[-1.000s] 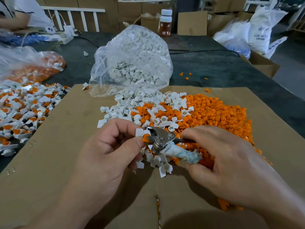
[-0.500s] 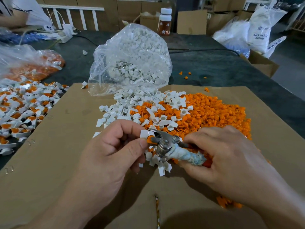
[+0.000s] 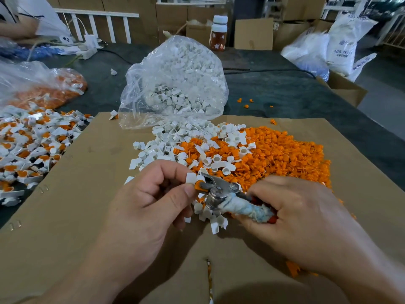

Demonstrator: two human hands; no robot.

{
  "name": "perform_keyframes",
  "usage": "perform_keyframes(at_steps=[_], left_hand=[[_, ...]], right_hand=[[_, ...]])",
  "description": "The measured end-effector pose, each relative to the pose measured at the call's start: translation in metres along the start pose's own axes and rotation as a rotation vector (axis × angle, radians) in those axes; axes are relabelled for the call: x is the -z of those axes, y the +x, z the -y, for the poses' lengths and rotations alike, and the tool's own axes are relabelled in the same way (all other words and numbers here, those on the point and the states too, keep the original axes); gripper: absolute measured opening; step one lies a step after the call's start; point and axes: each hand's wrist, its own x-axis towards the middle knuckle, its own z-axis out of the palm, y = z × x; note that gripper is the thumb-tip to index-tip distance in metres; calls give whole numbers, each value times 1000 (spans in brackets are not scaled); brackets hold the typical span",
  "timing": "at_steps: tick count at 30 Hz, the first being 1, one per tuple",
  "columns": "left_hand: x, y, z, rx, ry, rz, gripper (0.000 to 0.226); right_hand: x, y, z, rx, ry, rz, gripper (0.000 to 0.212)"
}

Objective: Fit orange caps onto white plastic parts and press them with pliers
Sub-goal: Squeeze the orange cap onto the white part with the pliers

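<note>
Cap point(image 3: 199, 185) on white part point(image 3: 191, 178) is sitting in the pliers point(image 3: 219, 189) nose, above the cardboard point(image 3: 76, 205), just before the cap pile point(image 3: 285, 154).
Left hand point(image 3: 149, 200) is pinching the part between thumb and forefinger, hiding most of it. Right hand point(image 3: 291, 216) is gripping the rag-wrapped handles, covering their ends. Jaws are standing narrow on the cap. Clear bag point(image 3: 175, 82) is holding white parts; second bag point(image 3: 50, 88), cut off at left, is holding orange pieces, too blurred to identify.

left hand point(image 3: 149, 202) pinching, right hand point(image 3: 302, 218) gripping

On cardboard point(image 3: 87, 216) atop desk point(image 3: 285, 91): plastic parts point(image 3: 166, 145) left of caps point(image 3: 285, 154); bag point(image 3: 175, 80) behind; capped parts point(image 3: 28, 145) leftward, off the cardboard.
</note>
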Motion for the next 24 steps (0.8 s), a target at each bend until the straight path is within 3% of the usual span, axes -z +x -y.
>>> perform_keyframes(at_steps=[12, 18, 21, 24], left_hand=[[-4, -1, -6, 36, -2, -37, 8], [-3, 5, -1, 161, 28, -222, 18], [-7, 3, 1, 294, -14, -175, 13], [-14, -2, 1, 372, -15, -101, 8]], right_hand=[[-4, -1, -1, -34, 22, 20, 33], [-7, 5, -10, -100, -60, 53, 61], [-9, 7, -12, -167, -152, 83, 64], [-11, 11, -10, -197, -181, 216, 74]])
